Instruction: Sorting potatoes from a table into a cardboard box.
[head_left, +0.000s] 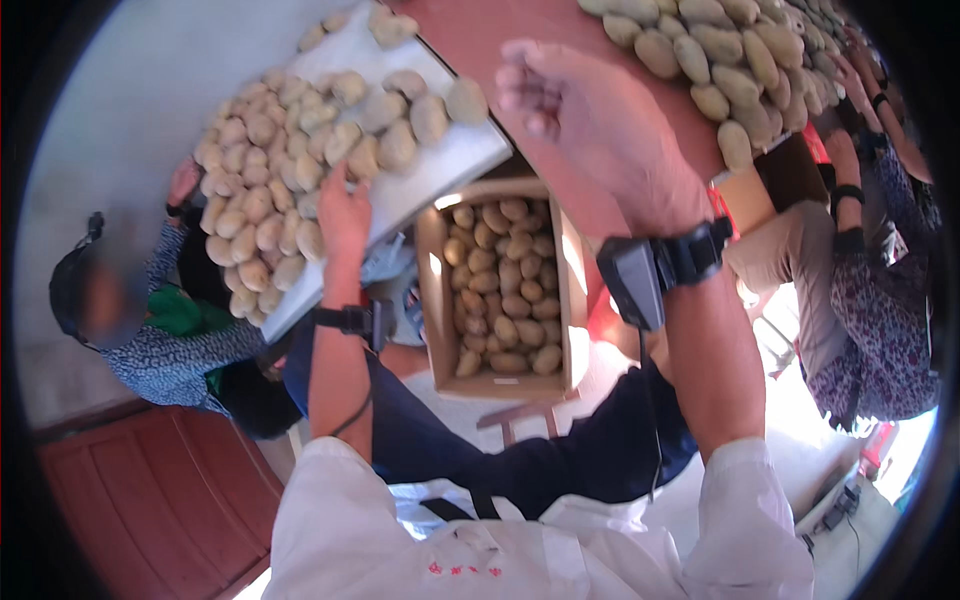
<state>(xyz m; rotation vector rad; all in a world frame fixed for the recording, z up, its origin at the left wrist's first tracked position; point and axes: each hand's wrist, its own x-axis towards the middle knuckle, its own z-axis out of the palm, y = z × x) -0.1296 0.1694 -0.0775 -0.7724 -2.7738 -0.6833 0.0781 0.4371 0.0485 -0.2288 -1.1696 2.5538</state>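
Observation:
Many potatoes (259, 172) lie heaped on a white tabletop (457, 161) at the left. My left hand (345, 206) is at the heap's right side, its fingertips at a potato (364, 157) near the table's edge; whether it grips that potato is hidden. Raised over the reddish-brown surface, my right hand (555, 105) has its fingers curled, and its palm side is partly hidden, so I cannot tell if it holds anything. One potato (466, 101) sits at the corner of the white table, left of my right hand. Between my arms stands an open cardboard box (427, 300) with many potatoes (517, 262) inside.
A larger pile of potatoes (720, 45) covers the upper right of the reddish-brown tabletop (480, 30). A person in a dark cap (71, 285) is at the left beside the white table. More people's arms (847, 172) reach in at the right. A wooden stool (525, 416) is below the box.

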